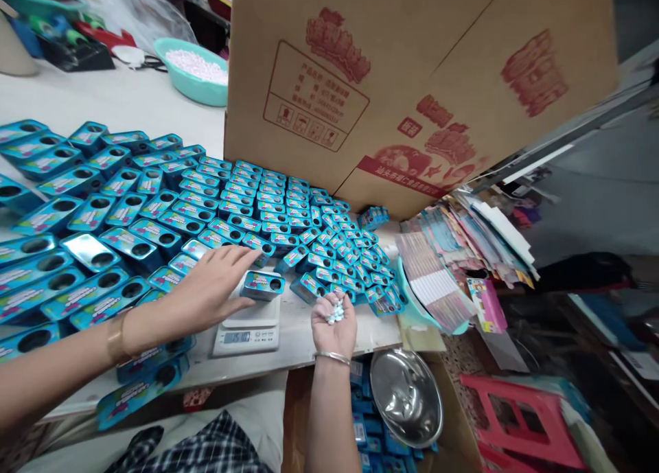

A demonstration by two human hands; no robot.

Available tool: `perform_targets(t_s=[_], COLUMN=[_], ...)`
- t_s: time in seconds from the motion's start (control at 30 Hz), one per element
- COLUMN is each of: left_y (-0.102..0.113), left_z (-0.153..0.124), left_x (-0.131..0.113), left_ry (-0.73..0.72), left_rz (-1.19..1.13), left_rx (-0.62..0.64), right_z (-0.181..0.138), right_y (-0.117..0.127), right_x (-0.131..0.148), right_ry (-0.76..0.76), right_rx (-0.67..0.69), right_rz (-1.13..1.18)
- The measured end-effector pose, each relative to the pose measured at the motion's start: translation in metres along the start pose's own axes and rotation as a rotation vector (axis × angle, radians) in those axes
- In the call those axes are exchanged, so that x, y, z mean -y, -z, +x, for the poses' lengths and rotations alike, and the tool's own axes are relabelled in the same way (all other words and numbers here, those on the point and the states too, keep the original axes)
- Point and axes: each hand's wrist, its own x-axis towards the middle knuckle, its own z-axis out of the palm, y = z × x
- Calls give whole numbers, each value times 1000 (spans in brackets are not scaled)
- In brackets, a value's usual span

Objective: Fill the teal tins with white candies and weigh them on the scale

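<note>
A blue tin box [262, 284] with a dark round hole in its top stands on a small white digital scale [247, 341], whose display is lit. My left hand [219, 281] is just left of this tin, fingers stretched out and thumb apart; whether it touches the tin I cannot tell. My right hand [334, 325] is palm up to the right of the scale, fingers curled round a small heap of pale candies [336, 311]. Behind both hands, many similar blue tins [239, 200] stand packed in rows over the table.
A large cardboard carton [329, 61] rises behind the tins. At the back left stands a turquoise bowl [198, 92] of pale pellets. On the right are a basin [412, 301] with stacked sheets, a metal bowl [406, 397] below table height and a red stool [519, 418].
</note>
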Motion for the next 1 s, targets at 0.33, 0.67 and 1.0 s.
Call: perform_targets(t_s=[0.33, 0.67, 1.0], left_y=[-35, -43, -28], left_z=[31, 34, 46], left_x=[-7, -7, -9], left_ry=[-32, -23, 20], left_rz=[-71, -164, -199], left_rx=[69, 13, -41], right_z=[14, 32, 32], right_y=[-57, -77, -81], right_x=[-45, -63, -61], right_ry=[31, 31, 19], right_rx=[-51, -79, -76], right_rz=[-27, -110, 6])
